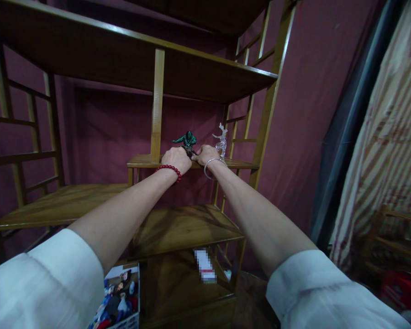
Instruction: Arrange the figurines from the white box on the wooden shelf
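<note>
Both my arms reach forward to a small raised shelf [144, 160] of a wooden rack. A dark green figurine [188, 138] with one arm stretched out to the left stands there on a brown base. My left hand [177, 157], with a red bead bracelet [171, 167] at the wrist, is closed on the left of that base. On the other side my right hand [205, 155], wearing a silver bangle [207, 169], is closed on the base's right edge. Just behind the right hand stands a clear deer figurine [221, 141] with antlers. My hands hide part of the green figurine's base.
Above the hands runs a long upper shelf [123, 50], with a wooden post [156, 105] left of the figurine. Lower down, a box [139, 292] holds several small figures. A blurred white item [205, 266] lies on a low shelf. A striped curtain [380, 114] hangs at right.
</note>
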The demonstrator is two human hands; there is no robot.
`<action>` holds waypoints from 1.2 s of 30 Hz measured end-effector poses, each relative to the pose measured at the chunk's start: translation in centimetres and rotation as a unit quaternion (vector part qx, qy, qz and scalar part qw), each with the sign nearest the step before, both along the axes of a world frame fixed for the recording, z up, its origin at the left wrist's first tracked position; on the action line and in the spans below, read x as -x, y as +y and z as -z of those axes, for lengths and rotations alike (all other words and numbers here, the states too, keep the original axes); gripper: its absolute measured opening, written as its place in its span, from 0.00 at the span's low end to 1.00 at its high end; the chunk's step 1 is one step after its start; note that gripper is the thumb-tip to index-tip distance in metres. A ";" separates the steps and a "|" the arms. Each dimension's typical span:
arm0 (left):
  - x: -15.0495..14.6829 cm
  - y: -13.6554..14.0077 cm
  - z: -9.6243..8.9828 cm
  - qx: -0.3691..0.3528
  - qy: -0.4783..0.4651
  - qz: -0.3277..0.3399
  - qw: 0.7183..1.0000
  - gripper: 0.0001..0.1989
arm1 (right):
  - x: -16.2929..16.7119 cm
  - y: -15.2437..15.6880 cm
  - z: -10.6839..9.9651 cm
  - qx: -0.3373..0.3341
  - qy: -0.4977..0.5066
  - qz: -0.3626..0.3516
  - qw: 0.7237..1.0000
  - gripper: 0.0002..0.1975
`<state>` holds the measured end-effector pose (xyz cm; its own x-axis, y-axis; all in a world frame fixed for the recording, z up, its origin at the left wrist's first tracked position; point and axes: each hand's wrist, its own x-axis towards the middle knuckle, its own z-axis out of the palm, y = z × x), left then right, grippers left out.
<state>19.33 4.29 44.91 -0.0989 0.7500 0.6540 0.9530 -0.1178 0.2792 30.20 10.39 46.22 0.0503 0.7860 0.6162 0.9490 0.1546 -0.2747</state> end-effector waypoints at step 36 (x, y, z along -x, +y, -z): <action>0.3 -1.3 1.9 -0.076 0.090 0.014 0.993 0.17 | -1.1 -1.7 1.1 -0.078 0.100 -0.018 0.992 0.09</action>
<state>19.08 2.97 43.02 0.0501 0.6419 0.7651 0.9817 -0.1726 0.0806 31.31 8.69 45.15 0.1577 0.6855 0.7107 0.8706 0.2432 -0.4278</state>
